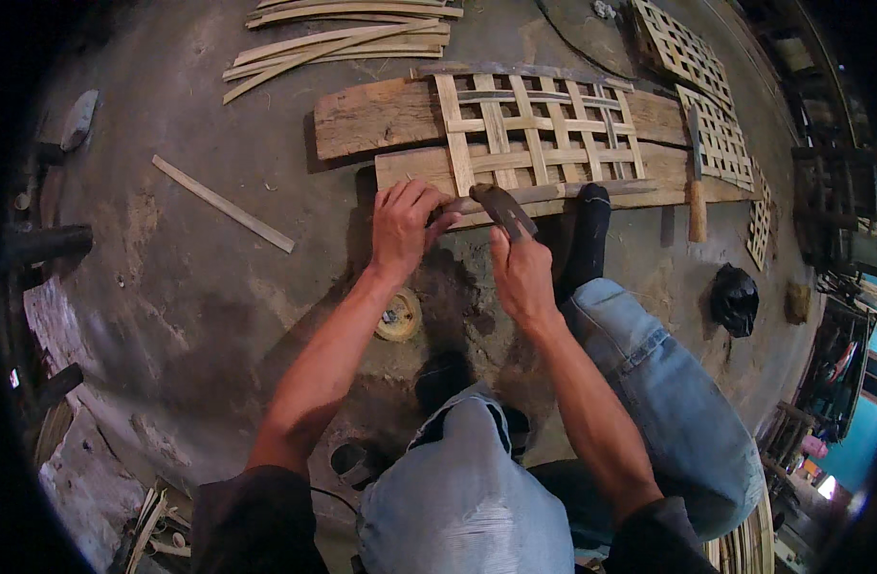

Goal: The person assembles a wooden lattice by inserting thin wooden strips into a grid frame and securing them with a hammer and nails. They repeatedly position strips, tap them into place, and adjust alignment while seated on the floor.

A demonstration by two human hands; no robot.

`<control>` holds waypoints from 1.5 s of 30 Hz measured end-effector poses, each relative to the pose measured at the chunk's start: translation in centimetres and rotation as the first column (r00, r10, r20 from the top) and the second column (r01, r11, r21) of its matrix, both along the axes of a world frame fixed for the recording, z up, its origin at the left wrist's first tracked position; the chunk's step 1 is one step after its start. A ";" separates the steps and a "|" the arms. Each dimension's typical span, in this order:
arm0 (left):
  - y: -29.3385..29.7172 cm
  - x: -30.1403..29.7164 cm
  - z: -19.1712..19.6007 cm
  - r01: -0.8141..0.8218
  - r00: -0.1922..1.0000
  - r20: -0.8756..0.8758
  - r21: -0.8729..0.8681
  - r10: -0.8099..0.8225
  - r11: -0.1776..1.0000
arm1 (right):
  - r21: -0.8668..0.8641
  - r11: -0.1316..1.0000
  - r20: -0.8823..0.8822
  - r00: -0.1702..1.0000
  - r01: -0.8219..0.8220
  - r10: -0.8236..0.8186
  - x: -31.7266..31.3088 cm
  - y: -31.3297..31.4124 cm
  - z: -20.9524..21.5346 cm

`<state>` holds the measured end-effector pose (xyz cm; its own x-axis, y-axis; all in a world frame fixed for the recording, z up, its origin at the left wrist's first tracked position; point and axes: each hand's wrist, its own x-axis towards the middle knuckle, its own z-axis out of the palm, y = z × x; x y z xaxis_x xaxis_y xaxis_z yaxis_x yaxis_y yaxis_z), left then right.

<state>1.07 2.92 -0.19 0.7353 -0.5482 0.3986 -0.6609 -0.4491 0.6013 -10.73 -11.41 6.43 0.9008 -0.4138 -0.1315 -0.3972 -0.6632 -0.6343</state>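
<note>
Between the left fingers (410, 196) and right fingers (534, 255) sits a dark flat tool (504, 210). Beyond them, a pale woven lattice (529, 122) lies on brown wooden planks (381, 120). Rightward: a wooden-handled knife (698, 210), then a black plastic bag (735, 299); leftward, a straight tan strip (223, 204).

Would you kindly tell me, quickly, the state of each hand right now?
Left hand: partly curled at the left end of the lower strip; whether it grips cannot be told.
Right hand: closed, holding a dark tool.

Wooden planks (376, 120) under woven lattice (494, 124), floor (218, 316) bearing slats (362, 40)
</note>
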 end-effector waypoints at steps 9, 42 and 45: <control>0.4 2.2 1.4 0.013 0.910 -0.410 -0.128 -0.065 0.992 | -0.432 0.884 0.361 0.933 0.177 -0.011 3.3 -13.3 5.1; -33.4 7.7 16.1 0.246 0.410 0.440 0.790 -0.799 0.562 | -0.224 0.470 0.563 0.280 -0.854 0.777 9.4 -11.7 20.3; -25.1 13.3 16.3 0.284 0.408 0.423 0.784 -0.809 0.552 | -0.514 0.626 0.508 0.380 -0.587 0.773 8.8 -17.3 13.7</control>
<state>14.38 -22.19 16.08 -0.2020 -0.9774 0.0627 -0.9188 0.1670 -0.3575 -1.95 -28.66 20.12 0.6791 0.4507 0.5794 0.6918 -0.6570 -0.2997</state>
